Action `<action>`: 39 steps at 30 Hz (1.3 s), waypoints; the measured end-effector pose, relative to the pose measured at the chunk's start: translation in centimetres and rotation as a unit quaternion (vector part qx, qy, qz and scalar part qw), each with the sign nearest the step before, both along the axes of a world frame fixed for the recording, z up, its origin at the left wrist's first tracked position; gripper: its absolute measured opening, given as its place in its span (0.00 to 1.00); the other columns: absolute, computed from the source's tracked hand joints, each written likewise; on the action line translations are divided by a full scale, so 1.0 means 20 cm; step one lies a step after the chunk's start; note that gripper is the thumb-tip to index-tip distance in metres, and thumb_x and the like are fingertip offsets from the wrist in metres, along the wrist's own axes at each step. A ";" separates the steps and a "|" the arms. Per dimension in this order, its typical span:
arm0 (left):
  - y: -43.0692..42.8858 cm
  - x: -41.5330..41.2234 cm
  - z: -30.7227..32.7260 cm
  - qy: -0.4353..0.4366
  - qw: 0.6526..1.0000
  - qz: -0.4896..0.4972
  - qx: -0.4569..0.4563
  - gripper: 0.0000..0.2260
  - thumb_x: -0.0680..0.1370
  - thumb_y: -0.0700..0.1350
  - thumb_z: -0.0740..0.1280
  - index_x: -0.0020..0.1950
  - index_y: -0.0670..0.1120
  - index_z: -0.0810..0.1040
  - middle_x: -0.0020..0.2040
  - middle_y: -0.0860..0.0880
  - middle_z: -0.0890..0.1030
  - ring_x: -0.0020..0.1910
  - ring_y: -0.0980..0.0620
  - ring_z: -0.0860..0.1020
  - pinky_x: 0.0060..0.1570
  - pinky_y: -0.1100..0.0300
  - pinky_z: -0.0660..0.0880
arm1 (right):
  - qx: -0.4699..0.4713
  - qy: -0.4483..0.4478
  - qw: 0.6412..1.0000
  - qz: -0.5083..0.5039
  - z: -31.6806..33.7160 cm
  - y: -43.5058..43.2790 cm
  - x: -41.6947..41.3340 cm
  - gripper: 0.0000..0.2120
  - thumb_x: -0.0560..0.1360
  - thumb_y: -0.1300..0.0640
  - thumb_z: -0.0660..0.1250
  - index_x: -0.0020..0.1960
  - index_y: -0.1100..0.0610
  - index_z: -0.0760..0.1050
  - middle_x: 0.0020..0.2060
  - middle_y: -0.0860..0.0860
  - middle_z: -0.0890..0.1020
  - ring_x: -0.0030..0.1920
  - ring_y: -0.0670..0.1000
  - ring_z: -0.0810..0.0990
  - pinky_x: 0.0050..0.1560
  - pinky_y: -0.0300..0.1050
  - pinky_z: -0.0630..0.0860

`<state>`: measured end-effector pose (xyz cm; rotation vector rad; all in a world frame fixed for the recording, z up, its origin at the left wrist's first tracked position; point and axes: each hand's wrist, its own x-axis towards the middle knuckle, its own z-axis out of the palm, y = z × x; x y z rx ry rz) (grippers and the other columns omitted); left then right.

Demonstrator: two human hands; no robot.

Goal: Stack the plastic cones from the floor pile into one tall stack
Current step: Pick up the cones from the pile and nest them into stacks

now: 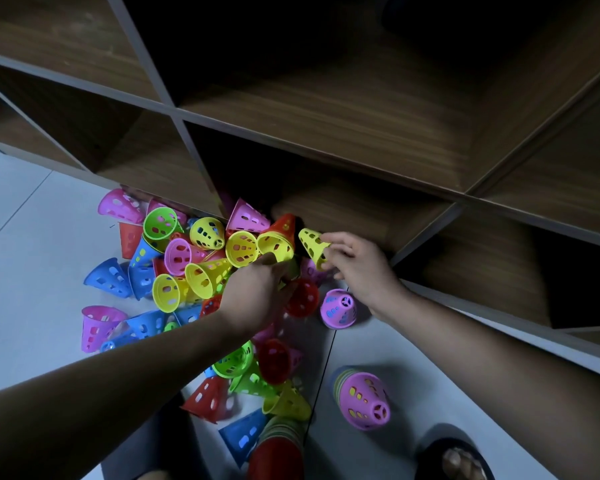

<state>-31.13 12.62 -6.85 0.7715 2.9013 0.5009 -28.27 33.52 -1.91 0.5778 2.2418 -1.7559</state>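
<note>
A person is looking down at a loose pile of plastic cones (187, 268) in pink, yellow, blue, green and red, lying on the pale floor (32, 254) against the foot of a dark wooden shelf unit (326, 140). The right hand (357, 261) is pinching a yellow cone (313, 245) between fingers and thumb, its grip narrow, holding it tilted at the pile's far edge. The left hand (257, 292) is reaching into the middle of the pile, fingers bending down among the cones; whether its grip is holding anything cannot be told. Nearer the person, a stack topped with a pink cone (364, 400) is sitting on the floor, near a stack topped with red (276, 452).
</note>
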 end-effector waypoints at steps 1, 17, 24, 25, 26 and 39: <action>-0.01 0.00 0.00 0.006 1.000 -0.007 -0.006 0.08 0.80 0.55 0.70 0.54 0.53 0.81 0.47 0.53 0.78 0.39 0.47 0.80 0.34 0.55 0.76 | 0.015 0.016 1.000 -0.015 0.00 0.01 0.02 0.10 0.83 0.58 0.67 0.62 0.51 0.81 0.53 0.48 0.86 0.45 0.44 0.86 0.45 0.38 0.76; -0.11 -0.02 0.13 0.020 0.999 0.017 -0.019 0.10 0.81 0.56 0.68 0.59 0.54 0.76 0.38 0.52 0.84 0.33 0.50 0.82 0.31 0.54 0.80 | -0.127 0.017 0.980 -0.152 -0.04 0.14 0.37 0.07 0.81 0.62 0.69 0.59 0.59 0.79 0.40 0.51 0.85 0.38 0.54 0.78 0.35 0.40 0.73; -0.11 0.04 0.19 -0.049 0.998 0.010 0.037 0.08 0.81 0.48 0.71 0.55 0.54 0.72 0.39 0.54 0.82 0.34 0.52 0.82 0.31 0.49 0.81 | -0.064 -0.029 0.990 -0.118 -0.15 0.15 0.43 0.05 0.82 0.65 0.67 0.54 0.58 0.80 0.39 0.49 0.84 0.35 0.45 0.80 0.37 0.43 0.72; -0.11 0.04 0.21 -0.061 0.996 0.014 0.060 0.08 0.81 0.47 0.71 0.56 0.53 0.73 0.41 0.55 0.83 0.36 0.53 0.82 0.33 0.51 0.82 | -0.046 -0.036 0.992 -0.108 -0.17 0.15 0.42 0.06 0.82 0.66 0.67 0.54 0.57 0.80 0.41 0.50 0.85 0.35 0.45 0.81 0.37 0.43 0.73; -0.11 0.03 0.22 -0.071 0.994 0.019 0.083 0.08 0.81 0.46 0.72 0.56 0.51 0.74 0.43 0.56 0.83 0.37 0.55 0.83 0.35 0.53 0.82 | -0.028 -0.044 0.994 -0.098 -0.18 0.16 0.42 0.07 0.82 0.67 0.67 0.54 0.56 0.80 0.43 0.50 0.85 0.36 0.44 0.82 0.38 0.44 0.73; 0.00 0.05 0.38 -0.288 0.918 0.080 0.259 0.04 0.85 0.47 0.67 0.53 0.49 0.74 0.43 0.48 0.88 0.35 0.53 0.86 0.34 0.59 0.77 | 0.084 0.064 0.992 -0.069 -0.01 0.12 0.43 0.05 0.84 0.50 0.66 0.56 0.45 0.80 0.50 0.43 0.84 0.52 0.41 0.81 0.51 0.36 0.76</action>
